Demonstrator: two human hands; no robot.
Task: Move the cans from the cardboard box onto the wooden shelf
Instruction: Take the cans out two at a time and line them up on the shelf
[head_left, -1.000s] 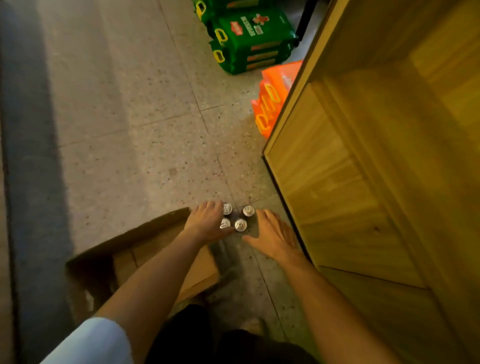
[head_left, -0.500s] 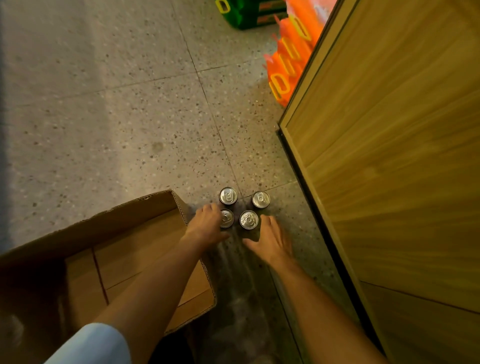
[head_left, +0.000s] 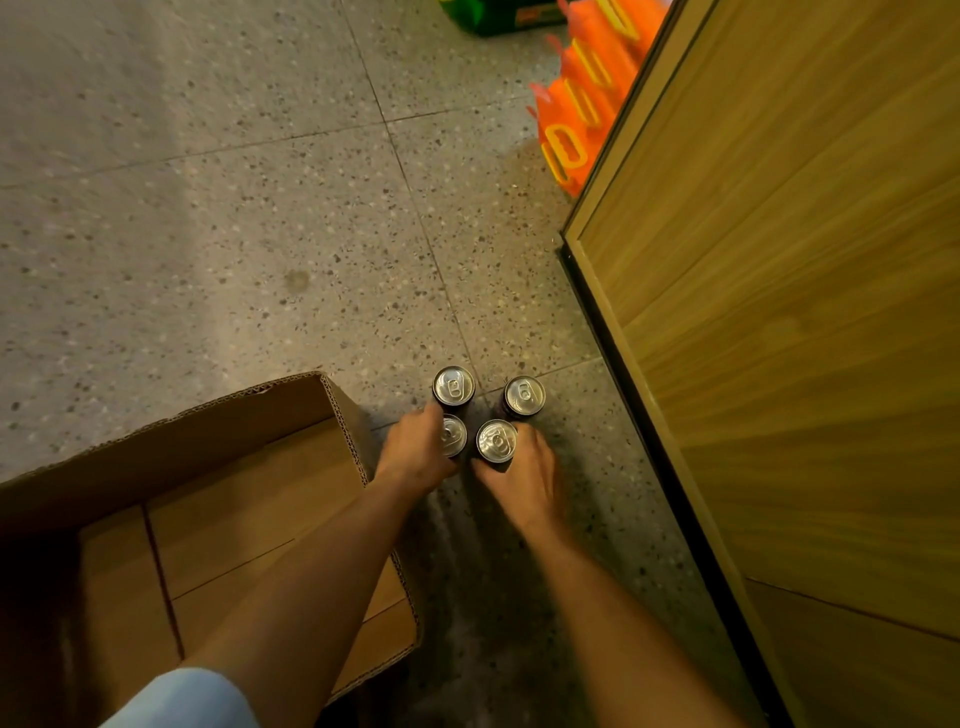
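I am looking down at four dark cans standing upright in a tight cluster on the speckled terrazzo floor (head_left: 218, 218), between the open cardboard box (head_left: 218, 467) on my left and the wooden shelf (head_left: 789, 291) on my right. My left hand (head_left: 415, 452) is curled around the near-left can (head_left: 453, 434), its fingers covering part of the silver lid, and one fingertip reaches up beside the far-left can (head_left: 454, 385). My right hand (head_left: 524, 478) is wrapped around the near-right can (head_left: 497, 440), thumb on its near side and fingers round its far side. The far-right can (head_left: 524, 394) stands free just behind that hand, touched by nothing I can see. All four lids face up with their pull tabs showing. The part of the box I can see holds no cans, only its brown bottom flaps, and its corrugated corner sits just beside my left wrist. A pale sleeve (head_left: 182, 699) covers my left upper arm. Further off, orange packs (head_left: 576, 119) lean against the shelf end, with a green pack (head_left: 498, 15) beyond them at the top edge
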